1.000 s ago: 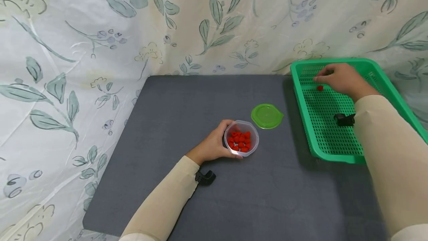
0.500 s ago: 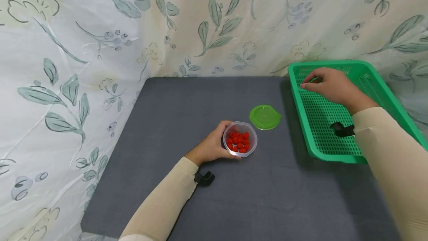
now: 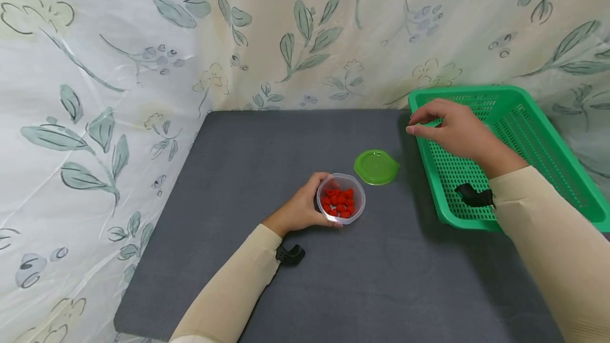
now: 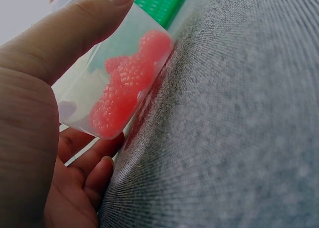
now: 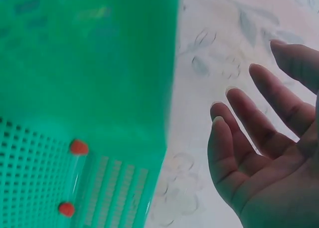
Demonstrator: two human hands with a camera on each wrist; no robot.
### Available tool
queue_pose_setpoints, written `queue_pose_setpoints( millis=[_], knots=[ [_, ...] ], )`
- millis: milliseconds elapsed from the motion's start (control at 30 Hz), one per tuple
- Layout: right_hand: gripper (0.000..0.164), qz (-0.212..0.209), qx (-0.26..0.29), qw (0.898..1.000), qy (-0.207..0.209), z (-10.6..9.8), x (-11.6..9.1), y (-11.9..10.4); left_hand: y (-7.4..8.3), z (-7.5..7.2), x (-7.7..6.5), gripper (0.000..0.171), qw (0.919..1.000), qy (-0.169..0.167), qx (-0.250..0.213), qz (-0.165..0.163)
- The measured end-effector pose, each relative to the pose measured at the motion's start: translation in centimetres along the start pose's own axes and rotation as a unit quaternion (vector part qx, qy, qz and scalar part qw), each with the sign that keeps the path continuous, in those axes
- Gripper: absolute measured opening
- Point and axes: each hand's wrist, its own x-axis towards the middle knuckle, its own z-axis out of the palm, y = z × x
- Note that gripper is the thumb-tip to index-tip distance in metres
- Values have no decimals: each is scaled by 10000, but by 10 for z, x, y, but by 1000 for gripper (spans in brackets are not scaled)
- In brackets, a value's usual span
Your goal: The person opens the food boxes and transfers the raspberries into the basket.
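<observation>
My left hand [image 3: 301,206] grips a clear plastic tub [image 3: 359,200] with several red raspberries [image 3: 340,202] in it. In the left wrist view, the thumb [image 4: 75,31] lies along the tub's near side, and the berries [image 4: 130,73] show through the wall. The tub stands low at the dark tabletop. My right hand [image 3: 452,128] is over the left rim of the green basket [image 3: 538,126], palm down. In the right wrist view its fingers are loosely bent and spread, with nothing seen between them. Two raspberries [image 5: 79,147] lie along the basket's inner edge.
A round green lid [image 3: 376,167] lies between the tub and the basket on the dark grey tabletop [image 3: 267,147]. Behind and to the left hangs a floral sheet [image 3: 162,46]. A black wrist camera [image 3: 474,195] sticks out from the right sleeve over the basket.
My right hand has moved left from inside the basket to its left rim. The left hand and the tub have held their place.
</observation>
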Motion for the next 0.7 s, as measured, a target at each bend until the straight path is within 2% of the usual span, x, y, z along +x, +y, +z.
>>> queue_pose_setpoints(
  millis=[200, 700],
  knots=[
    [23, -392, 135, 9991, -93, 16, -12, -18, -2, 4, -1, 101, 10000, 12, 28, 50],
    [14, -1400, 118, 9897, 261, 35, -35, -39, -16, 13, -3, 100, 9997, 112, 97, 196]
  ],
)
